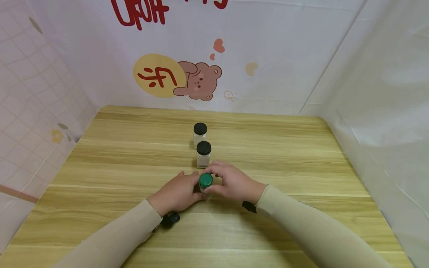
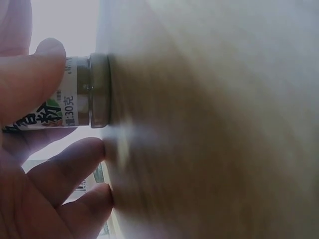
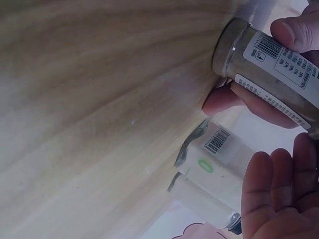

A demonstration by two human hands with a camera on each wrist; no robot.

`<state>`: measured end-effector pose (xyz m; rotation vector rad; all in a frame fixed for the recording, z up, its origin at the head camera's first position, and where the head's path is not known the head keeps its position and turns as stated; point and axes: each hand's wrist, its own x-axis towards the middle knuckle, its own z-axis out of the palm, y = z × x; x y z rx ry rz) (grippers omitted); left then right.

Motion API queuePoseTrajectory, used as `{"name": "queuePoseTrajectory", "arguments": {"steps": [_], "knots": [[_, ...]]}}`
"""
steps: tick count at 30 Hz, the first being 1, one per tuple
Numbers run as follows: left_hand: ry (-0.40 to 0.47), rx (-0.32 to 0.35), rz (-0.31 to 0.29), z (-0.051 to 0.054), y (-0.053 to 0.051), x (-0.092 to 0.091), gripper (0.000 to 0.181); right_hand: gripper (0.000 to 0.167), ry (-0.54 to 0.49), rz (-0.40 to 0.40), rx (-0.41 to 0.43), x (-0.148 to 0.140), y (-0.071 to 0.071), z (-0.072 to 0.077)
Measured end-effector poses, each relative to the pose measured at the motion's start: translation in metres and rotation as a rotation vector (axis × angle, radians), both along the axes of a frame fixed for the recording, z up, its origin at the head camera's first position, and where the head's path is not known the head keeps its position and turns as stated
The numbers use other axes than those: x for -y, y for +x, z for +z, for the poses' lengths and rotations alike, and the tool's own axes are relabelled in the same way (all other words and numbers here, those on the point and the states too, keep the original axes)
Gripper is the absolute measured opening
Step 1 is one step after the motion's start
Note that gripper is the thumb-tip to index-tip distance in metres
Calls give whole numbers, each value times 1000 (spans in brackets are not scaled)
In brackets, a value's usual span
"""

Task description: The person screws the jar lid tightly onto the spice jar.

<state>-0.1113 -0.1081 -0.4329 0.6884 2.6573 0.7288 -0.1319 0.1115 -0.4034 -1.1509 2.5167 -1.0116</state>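
A small glass spice jar with a green lid stands upright on the wooden table. Brown powder fills it, and its white label carries printed characters and a barcode. My left hand grips the jar's body, thumb on one side and fingers on the other. From the right, my right hand pinches around the lid with thumb and fingers. The lid is out of frame in both wrist views. Just behind the hands is a clear, square-sided jar with a black lid.
A second black-lidded jar stands behind the first, close to it. White cloth with a printed bear hangs at the table's far edge, and further cloth walls flank both sides. Each wrist bears a black device.
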Motion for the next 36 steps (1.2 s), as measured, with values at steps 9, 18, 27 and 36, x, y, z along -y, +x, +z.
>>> {"name": "queuePoseTrajectory", "arguments": {"steps": [9, 18, 27, 36], "knots": [[4, -2, -2, -1, 0, 1, 50, 30, -7, -21, 8, 2, 2, 0], [2, -18, -13, -1, -3, 2, 46, 29, -3, -27, 17, 2, 2, -1], [2, -6, -20, 0, -5, 1, 33, 29, -11, -22, 29, 1, 1, -4], [-37, 20, -43, 5, -8, 2, 40, 32, -10, -8, 6, 0, 0, -5]]}}
